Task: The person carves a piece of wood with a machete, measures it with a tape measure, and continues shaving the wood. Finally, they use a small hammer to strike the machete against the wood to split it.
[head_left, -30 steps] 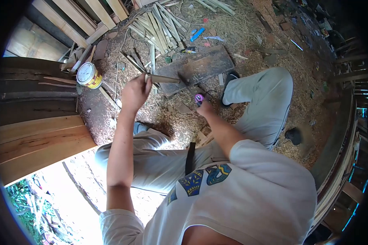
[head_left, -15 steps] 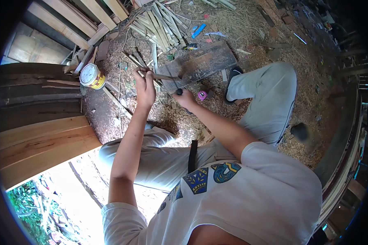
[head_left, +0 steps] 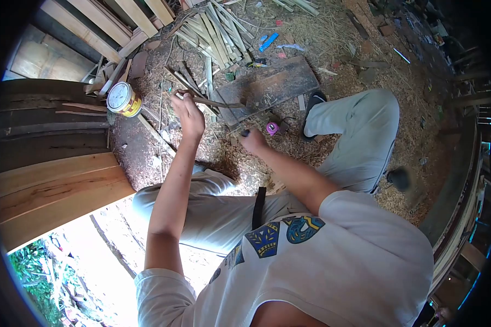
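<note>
Nearest me, on this side of the dark board (head_left: 283, 82), my pale shirt (head_left: 343, 261) carries printed blue and yellow crests (head_left: 263, 238); any lettering in them is too small to read. My right hand (head_left: 253, 143) is just off the board's near edge, fingers curled tight round the black handle of a tool (head_left: 246, 132), whose thin dark shaft seems to reach over the board's left end. A purple tape measure (head_left: 272, 128) sits near that same edge, its pale label unreadable. My left hand (head_left: 190, 115) is left of the board, pinching a wooden stick (head_left: 218, 102) between thumb and fingers; its tip hangs over the board's left end, and I can't tell whether they touch. Well to the board's left stands a white-lidded bucket (head_left: 124, 100), its yellow label's print blurred. Beyond the board lie a pile of strips (head_left: 215, 35) and a blue wrapper (head_left: 269, 42).
</note>
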The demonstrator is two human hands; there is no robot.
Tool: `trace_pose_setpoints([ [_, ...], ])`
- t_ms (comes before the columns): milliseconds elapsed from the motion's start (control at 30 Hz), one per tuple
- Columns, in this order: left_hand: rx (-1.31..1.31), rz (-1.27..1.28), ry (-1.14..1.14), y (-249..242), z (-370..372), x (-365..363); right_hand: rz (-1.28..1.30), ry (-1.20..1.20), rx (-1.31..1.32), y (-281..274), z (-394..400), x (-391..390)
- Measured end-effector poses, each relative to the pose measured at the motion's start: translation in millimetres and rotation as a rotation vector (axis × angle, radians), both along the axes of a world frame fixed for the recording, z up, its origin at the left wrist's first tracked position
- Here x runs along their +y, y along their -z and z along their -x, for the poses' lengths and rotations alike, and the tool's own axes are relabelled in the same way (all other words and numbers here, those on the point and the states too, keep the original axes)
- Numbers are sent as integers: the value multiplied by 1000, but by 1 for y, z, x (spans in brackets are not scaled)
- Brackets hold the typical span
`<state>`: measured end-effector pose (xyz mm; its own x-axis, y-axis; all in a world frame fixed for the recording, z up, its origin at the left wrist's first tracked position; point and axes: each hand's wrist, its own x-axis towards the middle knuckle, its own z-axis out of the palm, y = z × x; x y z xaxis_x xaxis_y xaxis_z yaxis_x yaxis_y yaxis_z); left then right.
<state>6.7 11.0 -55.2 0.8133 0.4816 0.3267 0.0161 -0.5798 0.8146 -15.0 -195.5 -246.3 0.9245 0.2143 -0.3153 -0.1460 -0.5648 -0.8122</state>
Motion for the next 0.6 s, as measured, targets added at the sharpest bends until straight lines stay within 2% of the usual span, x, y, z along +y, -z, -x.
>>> trace_pose_setpoints([
  [33,11,20,13,-2,2,-1,153,-2,-29,0,-2,-8],
  [67,8,18,13,-3,2,-2,151,-2,-32,0,-7,-13],
  [133,15,-14,69,-5,5,-7,294,-72,178,-5,-13,-23],
  [167,-13,-8,65,-8,5,-12,315,-66,163,-2,-11,-22],
  [200,-20,-10,73,-10,6,-14,313,-56,157,-4,-10,-18],
  [267,-44,39,62,-7,5,-10,91,-40,460,-5,-6,-10],
  [333,-53,105,67,-3,2,-3,52,-72,429,-7,-4,-6],
  [400,-96,119,81,2,1,4,107,25,175,-10,4,1],
  [467,-64,148,43,5,0,7,101,15,173,-50,1,9],
  [500,-38,129,41,3,1,7,4,-12,227,-71,-2,15],
  [567,-14,82,27,6,0,9,-92,-42,284,-79,-7,32],
  [600,-12,82,25,10,-1,11,-116,-71,147,-78,-10,42],
])
